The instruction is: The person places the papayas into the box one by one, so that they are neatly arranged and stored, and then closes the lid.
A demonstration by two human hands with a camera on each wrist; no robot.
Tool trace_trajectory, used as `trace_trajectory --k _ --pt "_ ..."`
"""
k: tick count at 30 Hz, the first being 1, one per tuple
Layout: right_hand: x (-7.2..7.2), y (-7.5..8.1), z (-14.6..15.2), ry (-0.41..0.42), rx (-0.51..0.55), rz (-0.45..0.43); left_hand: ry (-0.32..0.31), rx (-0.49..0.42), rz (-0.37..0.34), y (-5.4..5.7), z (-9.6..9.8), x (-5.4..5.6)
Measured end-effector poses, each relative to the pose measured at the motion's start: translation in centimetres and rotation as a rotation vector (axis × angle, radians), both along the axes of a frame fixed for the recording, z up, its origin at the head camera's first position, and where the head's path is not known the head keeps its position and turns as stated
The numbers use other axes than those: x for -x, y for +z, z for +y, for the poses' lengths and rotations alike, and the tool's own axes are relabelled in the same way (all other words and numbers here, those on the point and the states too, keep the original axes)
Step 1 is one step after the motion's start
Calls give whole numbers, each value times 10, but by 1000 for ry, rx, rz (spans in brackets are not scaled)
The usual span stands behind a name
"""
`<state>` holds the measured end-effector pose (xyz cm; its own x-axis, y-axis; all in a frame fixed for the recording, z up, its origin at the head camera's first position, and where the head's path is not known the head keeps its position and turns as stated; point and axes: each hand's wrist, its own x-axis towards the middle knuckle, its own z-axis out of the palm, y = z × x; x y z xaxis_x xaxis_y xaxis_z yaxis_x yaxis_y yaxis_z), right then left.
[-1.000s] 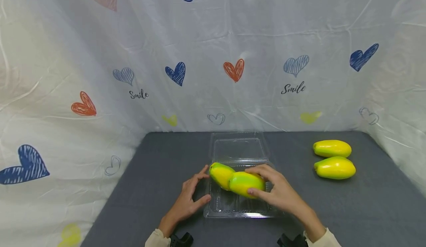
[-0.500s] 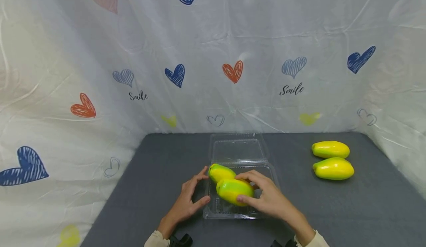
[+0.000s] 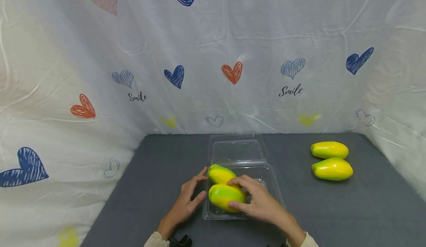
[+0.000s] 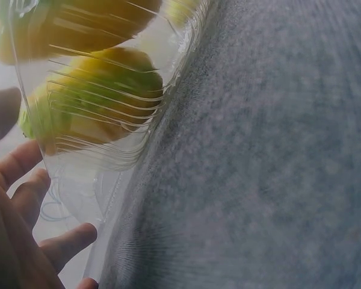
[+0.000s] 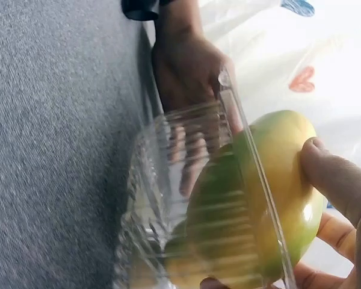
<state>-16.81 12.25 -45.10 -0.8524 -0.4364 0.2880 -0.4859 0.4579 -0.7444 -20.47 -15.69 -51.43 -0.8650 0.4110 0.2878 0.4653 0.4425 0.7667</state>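
My right hand (image 3: 263, 202) grips a yellow-green papaya (image 3: 222, 196) at its right end, thumb on the near side and fingers over the far side. The fruit sits low in the front of a clear plastic clamshell container (image 3: 271, 178), partly below the rim in the right wrist view. Just behind it, a second papaya (image 3: 219, 173) lies in the container, its stem end toward the left wall. At the left wall, my left hand (image 3: 184, 202) has its fingers spread and relaxed, with fingertips right at the clear side in the left wrist view.
The container's lid (image 3: 237, 150) lies folded back toward the curtain. Two more papayas (image 3: 332, 169) rest side by side at the back right of the grey-covered table (image 3: 316, 210). A white heart-print curtain (image 3: 199, 102) hangs behind and beside the table.
My right hand has carried the papaya left and toward me, from over the container's middle down into its front left. The left hand has stayed beside the left wall.
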Motion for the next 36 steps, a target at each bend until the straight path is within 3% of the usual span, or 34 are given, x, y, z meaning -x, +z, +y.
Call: trace_trajectory --k 10,36 --pt "0 -7 -4 -13 -19 28 -1 10 35 -2 0 2" --pt "0 -9 -2 50 -63 26 10 8 23 1 2 -1"
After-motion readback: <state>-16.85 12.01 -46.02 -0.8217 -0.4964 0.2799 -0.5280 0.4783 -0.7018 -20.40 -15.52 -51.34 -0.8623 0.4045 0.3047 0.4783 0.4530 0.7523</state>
